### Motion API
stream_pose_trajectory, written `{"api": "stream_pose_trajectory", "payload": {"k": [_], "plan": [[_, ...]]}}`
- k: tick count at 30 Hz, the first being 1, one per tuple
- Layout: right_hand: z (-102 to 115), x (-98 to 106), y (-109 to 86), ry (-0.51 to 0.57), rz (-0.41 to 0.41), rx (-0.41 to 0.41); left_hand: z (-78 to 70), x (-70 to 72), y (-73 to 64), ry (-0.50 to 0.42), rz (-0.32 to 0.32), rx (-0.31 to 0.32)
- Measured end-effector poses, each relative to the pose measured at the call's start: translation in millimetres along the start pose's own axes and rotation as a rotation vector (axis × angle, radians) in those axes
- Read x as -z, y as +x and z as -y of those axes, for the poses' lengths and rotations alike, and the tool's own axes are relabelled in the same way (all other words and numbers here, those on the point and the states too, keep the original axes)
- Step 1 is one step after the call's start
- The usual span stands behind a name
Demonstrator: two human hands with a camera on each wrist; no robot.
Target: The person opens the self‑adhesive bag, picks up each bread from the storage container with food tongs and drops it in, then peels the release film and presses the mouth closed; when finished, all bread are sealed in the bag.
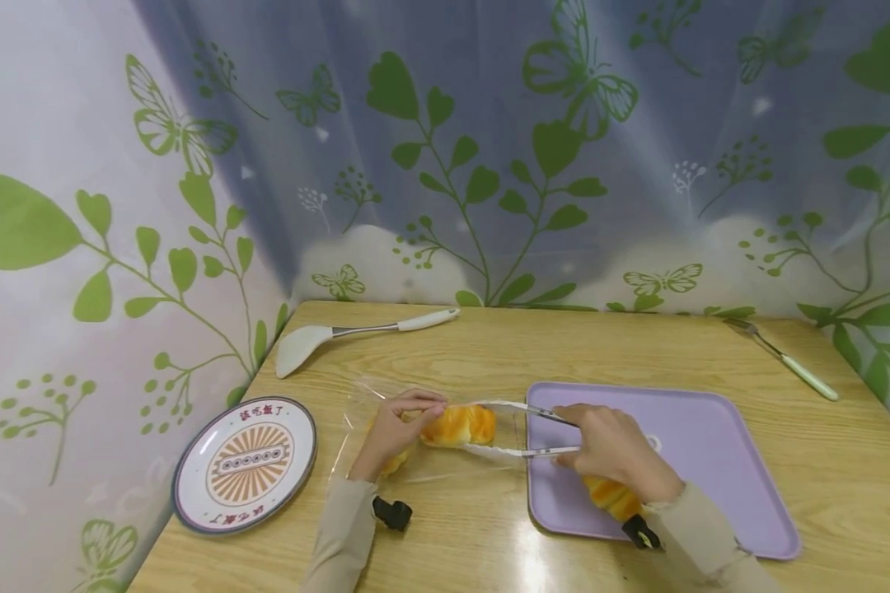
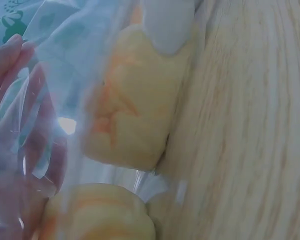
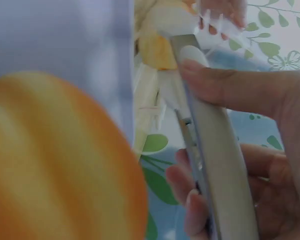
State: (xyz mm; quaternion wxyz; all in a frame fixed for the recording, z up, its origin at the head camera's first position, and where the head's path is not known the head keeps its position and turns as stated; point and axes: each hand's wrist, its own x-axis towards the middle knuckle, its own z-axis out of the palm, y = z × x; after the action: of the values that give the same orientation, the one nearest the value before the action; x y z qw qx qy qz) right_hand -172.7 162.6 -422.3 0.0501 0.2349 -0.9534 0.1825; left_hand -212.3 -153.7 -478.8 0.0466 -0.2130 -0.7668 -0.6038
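My right hand (image 1: 615, 449) grips silver tongs (image 1: 552, 451) with white tips, which reach left into a clear plastic bag (image 1: 356, 420). The tips lie on both sides of a golden bread roll (image 1: 460, 426). With its thumb and fingers, my left hand (image 1: 393, 428) pinches the bag's film near that roll. Another roll (image 2: 102, 215) lies behind it in the bag, partly covered by my hand in the head view. Below my right hand, a striped bread roll (image 1: 614, 497) sits on the purple tray (image 1: 704, 469); the hand hides part of it.
A white plate (image 1: 245, 465) with an orange design stands at the left. Along the back lie a white spatula (image 1: 304, 346) and, farther right, a fork (image 1: 804, 375) with a pale handle. A patterned curtain (image 1: 489, 165) borders the wooden table.
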Motion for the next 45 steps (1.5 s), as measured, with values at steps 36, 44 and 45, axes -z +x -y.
{"api": "stream_pose_trajectory", "payload": {"k": [36, 44, 45], "plan": [[-6, -4, -5.6, -0.084, -0.211, 0.004, 0.4, -2.7, 1.0, 0.056, 0.019, 0.048], [-8, 2, -12.6, -0.021, -0.104, -0.089, 1.3, -0.3, 1.4, 0.072, -0.002, 0.054], [-10, 5, -15.6, -0.008, -0.089, -0.108, 1.1, 0.3, 1.5, 0.073, -0.009, 0.056]]}}
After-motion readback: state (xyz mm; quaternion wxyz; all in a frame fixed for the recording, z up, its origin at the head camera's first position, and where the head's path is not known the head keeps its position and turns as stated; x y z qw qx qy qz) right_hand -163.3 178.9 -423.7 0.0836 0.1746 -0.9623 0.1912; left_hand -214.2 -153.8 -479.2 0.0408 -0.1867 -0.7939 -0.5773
